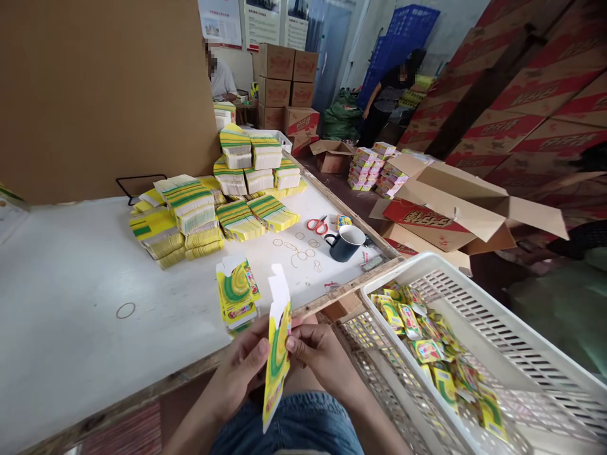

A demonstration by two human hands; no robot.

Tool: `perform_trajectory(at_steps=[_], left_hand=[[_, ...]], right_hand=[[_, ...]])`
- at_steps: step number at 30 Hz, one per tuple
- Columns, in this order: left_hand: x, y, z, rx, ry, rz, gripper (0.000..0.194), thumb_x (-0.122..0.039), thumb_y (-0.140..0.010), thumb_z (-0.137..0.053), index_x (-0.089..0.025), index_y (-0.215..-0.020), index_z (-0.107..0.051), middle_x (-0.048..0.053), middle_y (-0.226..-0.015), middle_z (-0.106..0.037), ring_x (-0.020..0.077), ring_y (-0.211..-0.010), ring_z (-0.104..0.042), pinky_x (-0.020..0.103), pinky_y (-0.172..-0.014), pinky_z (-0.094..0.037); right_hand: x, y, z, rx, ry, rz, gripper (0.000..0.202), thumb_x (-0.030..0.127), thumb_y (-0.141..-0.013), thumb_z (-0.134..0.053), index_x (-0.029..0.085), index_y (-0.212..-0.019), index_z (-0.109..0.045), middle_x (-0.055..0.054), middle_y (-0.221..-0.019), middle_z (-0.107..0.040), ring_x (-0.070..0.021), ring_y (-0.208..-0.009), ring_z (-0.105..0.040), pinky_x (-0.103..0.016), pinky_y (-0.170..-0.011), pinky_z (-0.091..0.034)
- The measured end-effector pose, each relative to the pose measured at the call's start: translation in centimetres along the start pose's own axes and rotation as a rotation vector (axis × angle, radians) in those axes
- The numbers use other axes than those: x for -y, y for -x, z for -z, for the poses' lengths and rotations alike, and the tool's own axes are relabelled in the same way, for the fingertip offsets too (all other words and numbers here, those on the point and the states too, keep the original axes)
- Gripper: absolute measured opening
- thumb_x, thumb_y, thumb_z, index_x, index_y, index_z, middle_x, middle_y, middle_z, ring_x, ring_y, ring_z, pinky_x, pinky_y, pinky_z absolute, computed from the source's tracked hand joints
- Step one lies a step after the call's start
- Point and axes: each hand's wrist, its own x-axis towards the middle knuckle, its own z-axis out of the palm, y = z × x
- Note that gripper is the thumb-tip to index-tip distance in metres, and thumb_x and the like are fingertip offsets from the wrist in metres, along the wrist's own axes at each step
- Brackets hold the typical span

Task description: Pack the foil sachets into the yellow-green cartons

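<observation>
A flat yellow and green carton with a white flap at its top stands on edge between my hands, above my lap. My left hand grips its left side, the thumb lying along it. At the right edge, the thumb and fingers of my right hand pinch the same carton. Just beyond my left hand, a small pile of similar flat cartons lies at the table's front edge. Farther back on the white table are bundled stacks of cartons.
A white basket with small yellow packets stands at the right. Red scissors, a dark mug and rubber bands lie on the table. Beyond are open boxes and a standing person.
</observation>
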Motion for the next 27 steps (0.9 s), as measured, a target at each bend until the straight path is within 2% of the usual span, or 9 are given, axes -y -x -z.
perform_trajectory(at_steps=[4,7,10,12,14,16,18,21,27], left_hand=[[-0.1,0.0,-0.3,-0.113,0.002,-0.001,0.049,-0.055,-0.072,-0.070,-0.021,-0.108,-0.071,0.012,-0.095,-0.076,0.0269,-0.078,-0.071,0.038,-0.064,-0.057],[0.0,-0.1,-0.4,-0.205,0.078,0.061,0.049,-0.055,-0.075,-0.067,-0.018,-0.108,-0.070,0.011,-0.082,-0.076,0.0242,-0.062,-0.070,0.035,-0.054,-0.056],[0.6,-0.3,-0.3,-0.253,0.126,0.085,0.048,-0.052,-0.073,-0.070,-0.016,-0.105,-0.069,0.008,-0.072,-0.075,0.0201,-0.050,-0.066,0.031,-0.048,-0.054],[0.9,-0.4,-0.2,-0.292,0.120,0.074,0.046,-0.050,-0.071,-0.072,-0.015,-0.102,-0.069,0.005,-0.066,-0.073,0.0185,-0.045,-0.065,0.030,-0.046,-0.053],[1.1,-0.5,-0.1,-0.317,0.108,0.073,0.043,-0.049,-0.071,-0.073,-0.017,-0.100,-0.069,0.002,-0.061,-0.072,0.0176,-0.042,-0.063,0.030,-0.046,-0.053],[1.0,-0.5,-0.1,-0.331,0.080,0.049,0.040,-0.048,-0.073,-0.073,-0.019,-0.100,-0.069,0.001,-0.061,-0.072,0.0179,-0.047,-0.065,0.030,-0.050,-0.054],[0.9,-0.5,-0.2,-0.344,0.010,-0.013,0.040,-0.048,-0.076,-0.070,-0.019,-0.104,-0.067,0.002,-0.072,-0.075,0.0195,-0.060,-0.070,0.030,-0.058,-0.056],[0.8,-0.6,-0.5,-0.369,-0.189,-0.121,0.039,-0.048,-0.084,-0.061,-0.020,-0.111,-0.063,0.006,-0.101,-0.074,0.0222,-0.089,-0.070,0.030,-0.073,-0.056],[1.3,-1.0,-0.5,-0.336,-0.561,-0.204,0.037,-0.045,-0.092,-0.047,-0.018,-0.115,-0.056,0.012,-0.122,-0.065,0.0269,-0.114,-0.059,0.038,-0.095,-0.049]], right_hand=[[-0.2,0.3,0.5,-0.163,0.315,0.063,0.034,0.047,-0.083,-0.063,0.018,-0.066,-0.071,-0.002,-0.057,-0.065,-0.0160,-0.052,-0.053,-0.027,-0.053,-0.042],[0.7,0.7,0.9,-0.338,0.541,0.289,0.021,0.033,-0.087,-0.061,0.019,-0.099,-0.071,-0.007,-0.089,-0.072,-0.0206,-0.073,-0.060,-0.031,-0.067,-0.047],[2.2,0.8,1.3,-0.191,0.613,0.488,0.038,0.024,-0.090,-0.058,0.025,-0.128,-0.056,-0.007,-0.119,-0.065,-0.0224,-0.099,-0.058,-0.035,-0.087,-0.046],[2.8,0.7,1.5,-0.083,0.613,0.536,0.037,0.022,-0.091,-0.057,0.028,-0.128,-0.056,-0.005,-0.116,-0.067,-0.0216,-0.099,-0.057,-0.035,-0.088,-0.046],[2.7,0.4,1.5,-0.115,0.578,0.553,0.037,0.024,-0.090,-0.059,0.027,-0.126,-0.056,-0.006,-0.118,-0.065,-0.0225,-0.101,-0.057,-0.036,-0.088,-0.046],[2.2,0.2,1.2,-0.216,0.515,0.506,0.045,0.029,-0.086,-0.064,0.025,-0.130,-0.053,-0.009,-0.127,-0.059,-0.0244,-0.103,-0.057,-0.039,-0.089,-0.047],[1.5,0.2,0.5,-0.217,0.406,0.390,0.050,0.033,-0.084,-0.067,0.024,-0.131,-0.053,-0.011,-0.128,-0.059,-0.0244,-0.099,-0.059,-0.038,-0.086,-0.049],[0.6,0.1,-0.5,-0.133,0.238,0.244,0.037,0.033,-0.086,-0.064,0.022,-0.121,-0.062,-0.008,-0.109,-0.069,-0.0227,-0.093,-0.063,-0.033,-0.081,-0.050],[-0.2,-0.5,-0.6,-0.314,0.264,0.227,0.016,0.029,-0.086,-0.062,0.017,-0.083,-0.071,-0.004,-0.078,-0.069,-0.0172,-0.072,-0.059,-0.026,-0.065,-0.046]])
